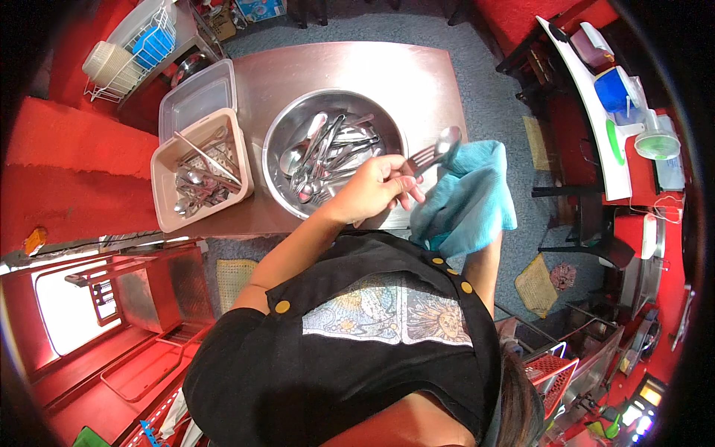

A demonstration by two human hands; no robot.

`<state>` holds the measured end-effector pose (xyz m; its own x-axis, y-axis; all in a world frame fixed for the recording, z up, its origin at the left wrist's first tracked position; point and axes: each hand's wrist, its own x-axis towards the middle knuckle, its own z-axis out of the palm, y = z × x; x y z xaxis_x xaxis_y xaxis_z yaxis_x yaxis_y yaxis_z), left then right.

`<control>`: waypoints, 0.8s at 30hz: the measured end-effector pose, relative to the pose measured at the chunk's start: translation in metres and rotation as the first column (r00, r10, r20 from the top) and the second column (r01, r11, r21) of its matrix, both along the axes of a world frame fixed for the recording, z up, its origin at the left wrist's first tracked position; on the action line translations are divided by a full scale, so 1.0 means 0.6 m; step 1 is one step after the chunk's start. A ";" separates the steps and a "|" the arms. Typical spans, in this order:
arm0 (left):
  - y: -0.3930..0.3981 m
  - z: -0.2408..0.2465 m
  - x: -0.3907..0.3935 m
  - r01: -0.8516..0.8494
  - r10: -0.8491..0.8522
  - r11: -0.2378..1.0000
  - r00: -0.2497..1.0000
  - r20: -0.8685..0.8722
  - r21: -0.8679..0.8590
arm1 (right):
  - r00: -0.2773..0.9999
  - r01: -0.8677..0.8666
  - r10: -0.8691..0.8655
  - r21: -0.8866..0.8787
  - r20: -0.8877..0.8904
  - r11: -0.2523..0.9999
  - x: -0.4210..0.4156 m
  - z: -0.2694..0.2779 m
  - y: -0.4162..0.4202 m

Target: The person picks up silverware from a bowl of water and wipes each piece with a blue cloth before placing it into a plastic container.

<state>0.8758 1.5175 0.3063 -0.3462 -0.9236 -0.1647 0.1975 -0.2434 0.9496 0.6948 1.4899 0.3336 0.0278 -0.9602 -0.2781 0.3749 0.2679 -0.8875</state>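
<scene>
My left hand (380, 187) reaches over the near right rim of a round steel bowl (269, 159), with its fingers on a metal fork (423, 160). A spoon (448, 139) overlaps the fork, its bowl beside the teal cloth (475, 193). My right hand is wrapped in that cloth and hidden; only the forearm shows below it. Forks, spoons and other metal utensils (329, 148) lie jumbled inside the bowl. Left of it, a beige plastic tub (159, 193) holds more metal cutlery (204, 193). How the fork and spoon handles run is unclear.
Bowl and tub stand on a steel table (357, 61). A clear plastic container (195, 98) adjoins the tub's far side. At the upper left, a white wire rack (120, 84) holds stacked bowls. A white-topped table (600, 134) with containers stands at the right. Woven mats lie on the floor.
</scene>
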 end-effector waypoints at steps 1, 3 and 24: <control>-0.001 0.001 -0.007 0.056 -0.055 0.998 0.998 -0.010 0.025 | 0.998 -0.003 0.003 0.008 -0.065 1.000 0.008 0.011 0.004; 0.007 0.018 -0.023 0.117 -0.118 0.988 0.993 0.013 0.096 | 0.931 -0.219 0.166 -0.134 -0.326 0.967 -0.010 -0.016 0.005; 0.034 0.001 -0.029 -0.012 0.021 0.992 0.997 0.072 -0.126 | 0.387 -0.362 -0.399 -0.534 -0.832 0.764 -0.020 -0.056 0.005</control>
<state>0.8582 1.5381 0.3067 -0.3220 -0.9441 -0.0712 0.1299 -0.1185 0.9844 0.6825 1.4931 0.2998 0.1227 -0.8856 0.4480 -0.7048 -0.3955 -0.5889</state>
